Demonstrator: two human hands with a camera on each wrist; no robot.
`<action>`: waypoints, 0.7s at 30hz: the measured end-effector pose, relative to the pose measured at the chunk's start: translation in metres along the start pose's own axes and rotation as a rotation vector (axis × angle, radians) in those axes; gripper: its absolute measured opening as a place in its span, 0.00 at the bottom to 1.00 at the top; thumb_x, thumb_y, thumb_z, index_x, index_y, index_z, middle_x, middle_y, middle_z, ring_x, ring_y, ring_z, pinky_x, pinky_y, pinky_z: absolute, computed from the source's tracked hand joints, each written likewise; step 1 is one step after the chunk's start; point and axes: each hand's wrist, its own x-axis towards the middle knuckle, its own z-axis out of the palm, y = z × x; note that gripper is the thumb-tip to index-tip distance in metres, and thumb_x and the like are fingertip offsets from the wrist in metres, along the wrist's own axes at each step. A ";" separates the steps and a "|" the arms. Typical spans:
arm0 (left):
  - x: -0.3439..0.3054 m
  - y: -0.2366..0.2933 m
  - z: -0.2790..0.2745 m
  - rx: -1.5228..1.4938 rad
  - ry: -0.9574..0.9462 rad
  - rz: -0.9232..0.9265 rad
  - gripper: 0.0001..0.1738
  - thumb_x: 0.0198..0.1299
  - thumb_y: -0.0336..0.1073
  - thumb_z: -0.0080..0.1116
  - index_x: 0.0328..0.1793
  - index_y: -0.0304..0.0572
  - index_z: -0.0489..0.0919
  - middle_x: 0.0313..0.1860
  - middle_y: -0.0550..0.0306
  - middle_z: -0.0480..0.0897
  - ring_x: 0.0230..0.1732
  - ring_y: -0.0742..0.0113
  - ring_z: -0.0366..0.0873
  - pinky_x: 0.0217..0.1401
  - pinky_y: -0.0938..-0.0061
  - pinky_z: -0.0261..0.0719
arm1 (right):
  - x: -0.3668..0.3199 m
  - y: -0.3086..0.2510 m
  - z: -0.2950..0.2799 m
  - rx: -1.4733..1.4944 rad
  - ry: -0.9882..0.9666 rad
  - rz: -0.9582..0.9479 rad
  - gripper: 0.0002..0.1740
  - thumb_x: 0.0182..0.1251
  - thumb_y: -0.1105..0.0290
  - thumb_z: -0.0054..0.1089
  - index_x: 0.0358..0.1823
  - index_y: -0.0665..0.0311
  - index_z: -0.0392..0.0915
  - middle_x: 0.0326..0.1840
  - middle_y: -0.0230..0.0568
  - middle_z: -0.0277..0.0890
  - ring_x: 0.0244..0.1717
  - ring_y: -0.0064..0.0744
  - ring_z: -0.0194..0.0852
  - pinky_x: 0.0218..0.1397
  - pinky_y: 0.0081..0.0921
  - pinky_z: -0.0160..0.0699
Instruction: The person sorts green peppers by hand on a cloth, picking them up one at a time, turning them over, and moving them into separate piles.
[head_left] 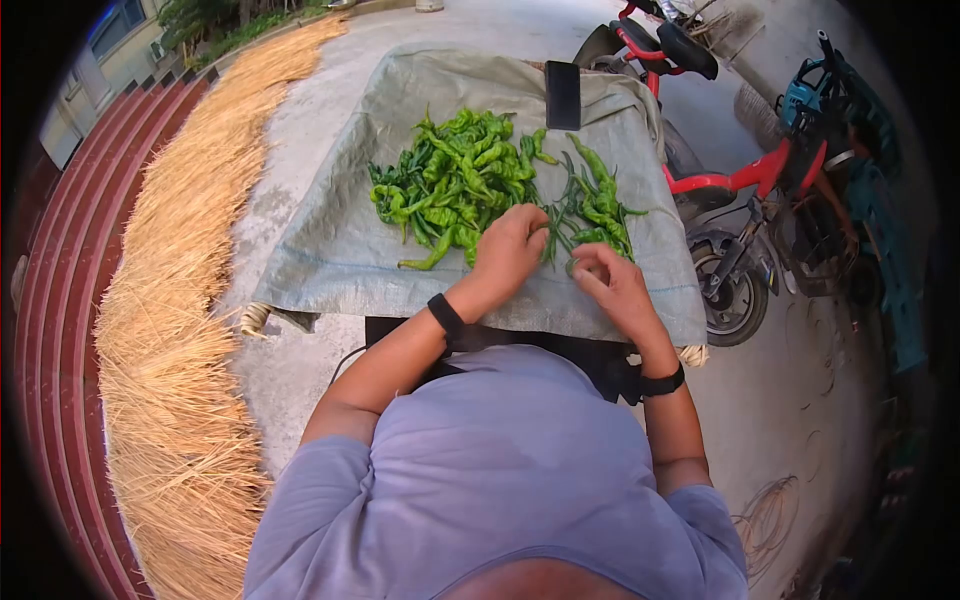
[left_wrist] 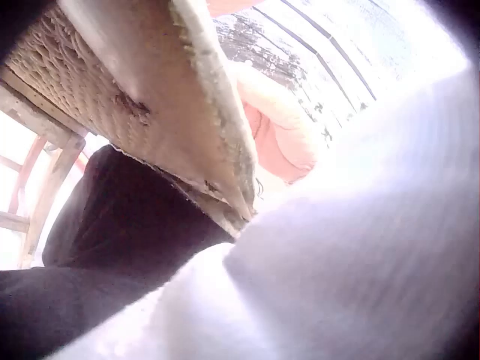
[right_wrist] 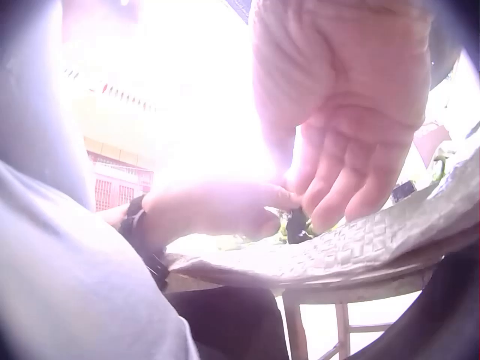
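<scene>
Light green peppers (head_left: 465, 165) lie heaped on a grey-green woven sheet (head_left: 330, 240). A smaller pile (head_left: 605, 200) lies to its right, with thin dark green peppers (head_left: 562, 215) between the two. At the heap's near right edge is my left hand (head_left: 508, 255), fingers bent beside the thin peppers; their hold is unclear. My right hand (head_left: 618, 295) pinches a green pepper at its fingertips below the smaller pile. In the right wrist view a dark green pepper (right_wrist: 297, 226) shows at the fingertips of my right hand (right_wrist: 341, 112), close to my left hand (right_wrist: 210, 210). The left wrist view shows part of my left hand (left_wrist: 277, 127), not its hold.
A black phone (head_left: 563, 95) lies at the sheet's far edge. Right of the sheet stands a red bike (head_left: 740, 180). Straw (head_left: 180, 300) is spread along the left, beside dark red steps (head_left: 70, 330). Coiled cord (head_left: 768, 520) lies on the ground at the lower right.
</scene>
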 end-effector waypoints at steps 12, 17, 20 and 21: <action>0.043 0.027 -0.057 -0.523 -0.545 -0.193 0.10 0.68 0.31 0.59 0.53 0.37 0.78 0.34 0.65 0.80 0.33 0.79 0.76 0.34 0.82 0.75 | 0.041 0.008 0.037 0.360 -0.045 0.069 0.22 0.63 0.64 0.69 0.55 0.65 0.74 0.32 0.31 0.76 0.26 0.18 0.76 0.28 0.18 0.73; 0.063 0.087 -0.104 -0.279 -0.702 -0.121 0.18 0.68 0.38 0.59 0.61 0.40 0.76 0.38 0.61 0.82 0.37 0.73 0.81 0.37 0.78 0.77 | 0.037 -0.013 0.010 0.412 -0.038 0.015 0.19 0.62 0.63 0.71 0.50 0.62 0.79 0.29 0.27 0.74 0.22 0.15 0.69 0.24 0.16 0.67; 0.075 0.110 -0.121 -0.050 -0.733 0.042 0.21 0.69 0.42 0.59 0.64 0.42 0.76 0.41 0.61 0.83 0.38 0.73 0.82 0.38 0.77 0.77 | 0.035 -0.018 -0.004 0.350 0.059 0.027 0.21 0.61 0.62 0.72 0.53 0.62 0.79 0.27 0.25 0.71 0.22 0.15 0.68 0.25 0.18 0.67; 0.081 0.106 -0.119 -0.068 -0.734 0.033 0.21 0.69 0.42 0.59 0.64 0.43 0.75 0.42 0.61 0.83 0.39 0.74 0.82 0.39 0.78 0.77 | 0.036 -0.010 -0.008 0.209 0.105 0.046 0.22 0.60 0.62 0.72 0.53 0.62 0.79 0.27 0.26 0.71 0.23 0.17 0.69 0.26 0.20 0.68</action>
